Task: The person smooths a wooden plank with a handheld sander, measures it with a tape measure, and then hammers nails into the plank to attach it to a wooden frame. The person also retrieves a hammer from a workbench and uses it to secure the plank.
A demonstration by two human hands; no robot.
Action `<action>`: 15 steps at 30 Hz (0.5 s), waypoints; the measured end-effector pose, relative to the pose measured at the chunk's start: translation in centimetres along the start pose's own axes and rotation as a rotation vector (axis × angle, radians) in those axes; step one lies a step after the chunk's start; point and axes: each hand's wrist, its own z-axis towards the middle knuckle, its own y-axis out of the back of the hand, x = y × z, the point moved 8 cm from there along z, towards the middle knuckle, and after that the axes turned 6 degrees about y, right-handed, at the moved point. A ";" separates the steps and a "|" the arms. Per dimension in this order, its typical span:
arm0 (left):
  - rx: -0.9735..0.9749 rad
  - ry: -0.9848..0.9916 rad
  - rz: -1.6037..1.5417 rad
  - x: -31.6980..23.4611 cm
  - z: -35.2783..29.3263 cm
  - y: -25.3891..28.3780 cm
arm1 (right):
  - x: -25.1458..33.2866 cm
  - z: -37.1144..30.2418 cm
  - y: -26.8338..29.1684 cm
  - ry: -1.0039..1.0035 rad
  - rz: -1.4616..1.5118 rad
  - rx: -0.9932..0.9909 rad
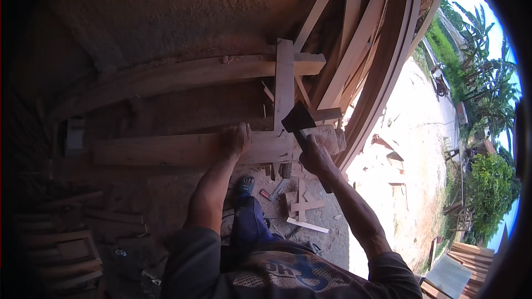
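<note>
My right hand (317,158) is wrapped round the handle of a hatchet. The hatchet (298,119) has a broad dark head, tilted up to the left above the near end of a joint. Under it lies a thick wooden beam (160,149), running left to right at waist height. A flat wooden crosspiece (284,77) meets this beam at right angles, with a small dark spot or nail near the joint. My left hand (237,139) is closed in a fist on top of the beam, left of the crosspiece; what is inside its fingers is hidden.
A second beam (194,75) runs parallel behind, under the crosspiece's far end. Long planks (354,50) lean at the back right. Wood offcuts (305,206) litter the floor by my foot (244,184). Wooden frames (66,249) lie at lower left. Bright ground (410,133) stretches right.
</note>
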 end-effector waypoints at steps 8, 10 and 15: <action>0.018 0.050 0.055 0.8 0.9 0.6 | 4.9 -1.8 6.7 0.146 0.161 -0.185; -0.006 0.025 0.053 1.3 0.0 0.4 | 9.6 -3.9 12.2 0.181 0.228 -0.344; 0.060 0.085 0.084 1.9 -0.7 0.4 | 15.9 -9.5 23.0 0.484 0.379 -0.930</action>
